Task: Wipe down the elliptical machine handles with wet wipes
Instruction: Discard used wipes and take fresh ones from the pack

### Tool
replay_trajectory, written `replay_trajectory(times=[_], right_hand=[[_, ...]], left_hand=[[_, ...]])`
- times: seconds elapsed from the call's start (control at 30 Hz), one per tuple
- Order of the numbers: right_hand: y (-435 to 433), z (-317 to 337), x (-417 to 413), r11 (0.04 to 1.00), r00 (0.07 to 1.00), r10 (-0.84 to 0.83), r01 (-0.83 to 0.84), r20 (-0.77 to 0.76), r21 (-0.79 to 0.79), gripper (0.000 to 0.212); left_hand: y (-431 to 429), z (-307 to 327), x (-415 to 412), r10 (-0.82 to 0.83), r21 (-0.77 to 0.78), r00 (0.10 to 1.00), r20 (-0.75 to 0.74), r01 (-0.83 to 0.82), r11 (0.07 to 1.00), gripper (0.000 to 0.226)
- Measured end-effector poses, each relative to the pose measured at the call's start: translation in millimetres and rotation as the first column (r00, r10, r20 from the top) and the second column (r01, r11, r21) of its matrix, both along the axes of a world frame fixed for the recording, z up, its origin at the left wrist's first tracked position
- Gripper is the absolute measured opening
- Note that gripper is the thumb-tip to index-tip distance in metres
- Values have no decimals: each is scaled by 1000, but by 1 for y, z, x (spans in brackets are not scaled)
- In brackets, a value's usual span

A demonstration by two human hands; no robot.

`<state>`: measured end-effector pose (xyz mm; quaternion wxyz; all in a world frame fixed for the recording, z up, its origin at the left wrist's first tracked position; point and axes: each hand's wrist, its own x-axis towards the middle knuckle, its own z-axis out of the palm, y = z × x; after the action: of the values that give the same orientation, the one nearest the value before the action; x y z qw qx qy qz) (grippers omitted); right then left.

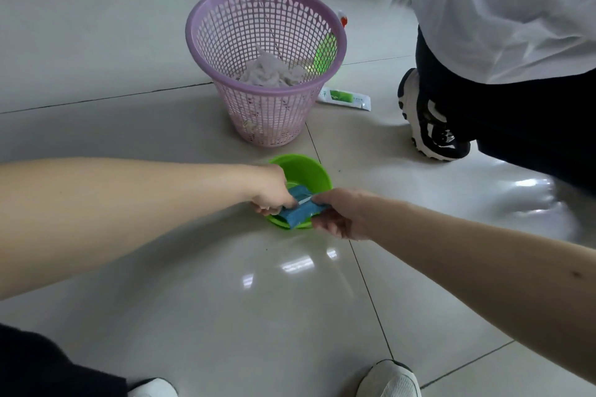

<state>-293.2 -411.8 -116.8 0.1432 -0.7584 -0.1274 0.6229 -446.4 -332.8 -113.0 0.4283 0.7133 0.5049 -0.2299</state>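
Observation:
A blue wet-wipe packet is held over a small green bowl on the tiled floor. My left hand pinches its left end. My right hand grips its right end. A thin white strip shows along the packet's top between my fingers. No elliptical machine is in view.
A purple mesh waste basket with crumpled white wipes inside stands behind the bowl. A green and white packet lies on the floor beside it. Another person crouches at the right, their black and white shoe near the basket. My own shoes are at the bottom edge.

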Motion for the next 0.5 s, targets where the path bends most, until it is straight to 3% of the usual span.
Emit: replay_trajectory(times=[0.07, 0.2, 0.33, 0.43, 0.5], right_hand=[[-3, 5, -4, 998, 999, -45, 44, 22, 51, 7], [-26, 33, -3, 975, 993, -107, 95, 48, 199, 12], [-43, 50, 1, 913, 986, -157, 125, 49, 388, 1], [-41, 46, 1, 824, 973, -223, 154, 63, 545, 18], [-38, 41, -1, 771, 967, -254, 221, -30, 597, 20]], left_hand=[[-3, 1, -3, 39, -34, 998, 45, -38, 999, 30], [-4, 13, -11, 67, 6, 993, 93, -67, 998, 35], [6, 40, -23, 197, -85, 964, 176, -185, 979, 41], [18, 58, -29, 233, -11, 953, 192, -235, 972, 49], [22, 66, -33, 232, 21, 958, 168, -239, 971, 54]])
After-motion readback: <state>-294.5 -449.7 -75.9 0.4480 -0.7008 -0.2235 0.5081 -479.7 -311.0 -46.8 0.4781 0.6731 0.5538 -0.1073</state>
